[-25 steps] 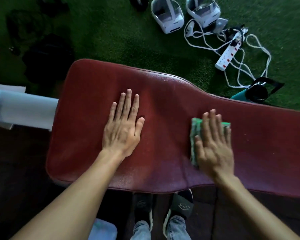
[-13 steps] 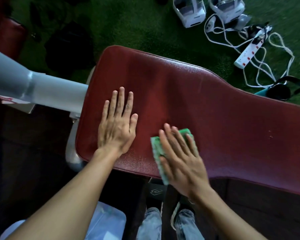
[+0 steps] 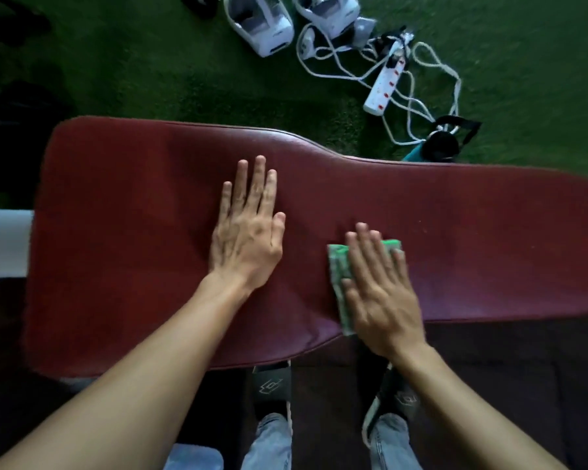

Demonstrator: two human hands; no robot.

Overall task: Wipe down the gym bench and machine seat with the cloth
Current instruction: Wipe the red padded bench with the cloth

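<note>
A dark red padded gym bench (image 3: pixel 133 232) stretches across the view, wider at its left end. My left hand (image 3: pixel 248 235) lies flat on the pad near its middle, fingers spread, holding nothing. To its right, my right hand (image 3: pixel 377 286) presses flat on a folded green cloth (image 3: pixel 338 266) near the bench's front edge. The cloth shows at the hand's left side and past the fingertips; the rest is hidden under the palm. No machine seat is in view.
Green turf floor lies beyond the bench. On it sit two white headset-like devices (image 3: pixel 262 25), a white power strip (image 3: pixel 386 86) with tangled cables and a teal bottle with a black cap (image 3: pixel 438 144). A white frame tube (image 3: pixel 4 242) meets the bench's left end. My shoes (image 3: pixel 272 388) stand below.
My right hand slid the cloth left toward my left hand, then back a little to the right along the front edge. My left hand stayed flat on the pad. The camera swung.
</note>
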